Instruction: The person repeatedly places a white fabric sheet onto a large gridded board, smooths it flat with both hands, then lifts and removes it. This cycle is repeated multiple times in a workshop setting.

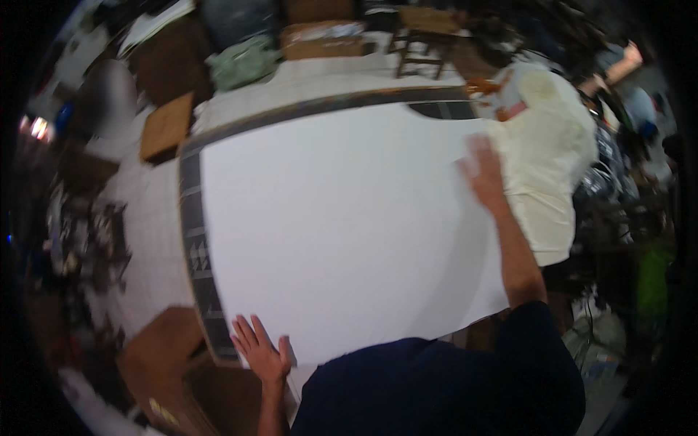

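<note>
A large smooth white sheet [338,218], fabric or paper, covers most of a dark-topped table [197,218]. Its far right corner has a curved cut-out that bares the dark surface. My left hand [263,349] rests flat on the sheet's near left corner, fingers spread. Toward the far right edge, my right hand [482,166] is blurred by motion, its fingers apart and nothing held. Whether it touches the sheet I cannot tell. Just right of it lies a heap of cream cloth [548,163] over the table's end.
An open cardboard box [163,359] stands at the near left corner. Beyond the table are a wooden stool [425,41], a cardboard box [324,41], a green sack [244,62] and a brown box [168,126]. Another person's arm [613,68] shows at the far right.
</note>
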The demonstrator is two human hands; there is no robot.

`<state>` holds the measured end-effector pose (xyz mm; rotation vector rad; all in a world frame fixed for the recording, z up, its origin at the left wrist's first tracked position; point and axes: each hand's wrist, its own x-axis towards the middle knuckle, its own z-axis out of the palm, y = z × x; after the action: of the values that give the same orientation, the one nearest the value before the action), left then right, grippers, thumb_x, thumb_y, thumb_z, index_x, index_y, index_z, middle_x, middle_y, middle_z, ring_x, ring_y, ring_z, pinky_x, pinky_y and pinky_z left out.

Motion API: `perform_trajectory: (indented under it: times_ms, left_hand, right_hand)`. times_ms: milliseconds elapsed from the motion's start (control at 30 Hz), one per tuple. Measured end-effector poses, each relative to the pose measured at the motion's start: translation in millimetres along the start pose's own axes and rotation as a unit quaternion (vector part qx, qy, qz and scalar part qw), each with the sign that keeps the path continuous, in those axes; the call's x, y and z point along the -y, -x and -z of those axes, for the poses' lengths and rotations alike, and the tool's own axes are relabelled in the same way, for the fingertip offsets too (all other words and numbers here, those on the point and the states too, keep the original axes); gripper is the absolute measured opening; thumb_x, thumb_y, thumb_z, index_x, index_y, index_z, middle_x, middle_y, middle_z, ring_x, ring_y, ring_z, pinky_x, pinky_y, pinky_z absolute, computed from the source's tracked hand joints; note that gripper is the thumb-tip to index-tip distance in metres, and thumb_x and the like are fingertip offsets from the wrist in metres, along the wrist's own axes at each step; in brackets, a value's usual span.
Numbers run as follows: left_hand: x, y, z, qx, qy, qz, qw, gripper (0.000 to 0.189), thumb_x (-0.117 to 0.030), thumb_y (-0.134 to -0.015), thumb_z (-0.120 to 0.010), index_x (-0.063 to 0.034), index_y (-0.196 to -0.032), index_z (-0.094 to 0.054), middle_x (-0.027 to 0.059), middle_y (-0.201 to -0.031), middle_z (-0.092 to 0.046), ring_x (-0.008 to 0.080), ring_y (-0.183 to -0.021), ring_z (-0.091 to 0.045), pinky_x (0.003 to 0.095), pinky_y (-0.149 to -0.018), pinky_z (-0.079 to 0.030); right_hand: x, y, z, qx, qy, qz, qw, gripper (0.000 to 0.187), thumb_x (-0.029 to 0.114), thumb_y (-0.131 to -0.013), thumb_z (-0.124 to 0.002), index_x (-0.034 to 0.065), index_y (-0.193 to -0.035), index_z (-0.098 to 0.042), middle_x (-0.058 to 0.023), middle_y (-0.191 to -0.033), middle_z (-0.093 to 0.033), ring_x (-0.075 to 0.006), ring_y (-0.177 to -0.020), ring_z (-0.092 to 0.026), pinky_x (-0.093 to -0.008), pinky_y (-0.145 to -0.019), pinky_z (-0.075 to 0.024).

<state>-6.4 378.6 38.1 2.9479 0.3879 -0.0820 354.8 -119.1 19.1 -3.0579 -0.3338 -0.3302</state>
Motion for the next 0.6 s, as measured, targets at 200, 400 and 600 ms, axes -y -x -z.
perform_trajectory:
  times_ms: [200, 400, 600]
  left_hand:
    - [67.1, 32.4, -2.8, -0.097, -0.029, 0.217, 0.971, 0.072, -0.031, -0.097, -0.053, 0.0043, -0.153, -0.026, 0.0262, -0.16, -0.022, 0.041, -0.149, -0.018, 0.0566, -0.12, -0.009]
    - [38.4, 2.1, 2.6, -0.158, 0.017, 0.116, 0.98, 0.075, -0.033, -0.098, -0.055, 0.0052, -0.153, -0.022, 0.0276, -0.16, -0.019, 0.0416, -0.15, -0.017, 0.0565, -0.12, -0.01]
    - [-36.7, -42.2, -5.8, -0.131, 0.098, -0.065, 0.984, 0.068, -0.034, -0.102, -0.049, -0.0006, -0.155, -0.022, 0.0226, -0.163, -0.015, 0.038, -0.152, -0.011, 0.0564, -0.12, -0.007]
  right_hand:
    - [12.0, 38.5, -0.1, -0.014, 0.137, -0.063, 0.988, 0.066, 0.046, -0.102, -0.046, 0.0129, -0.156, -0.028, -0.0242, -0.158, -0.028, -0.0431, -0.147, -0.023, -0.0602, -0.117, -0.018]
    - [151.8, 162.9, 32.7, 0.012, -0.055, 0.042, 0.998, 0.076, 0.042, -0.092, -0.064, 0.0091, -0.153, -0.033, -0.0232, -0.159, -0.025, -0.0415, -0.148, -0.02, -0.0591, -0.119, -0.0134]
    - [247.4, 260.8, 83.7, 0.141, -0.224, 0.234, 0.935, 0.067, 0.048, -0.089, -0.064, 0.0192, -0.147, -0.047, -0.0167, -0.159, -0.029, -0.0406, -0.148, -0.021, -0.0592, -0.119, -0.0152]
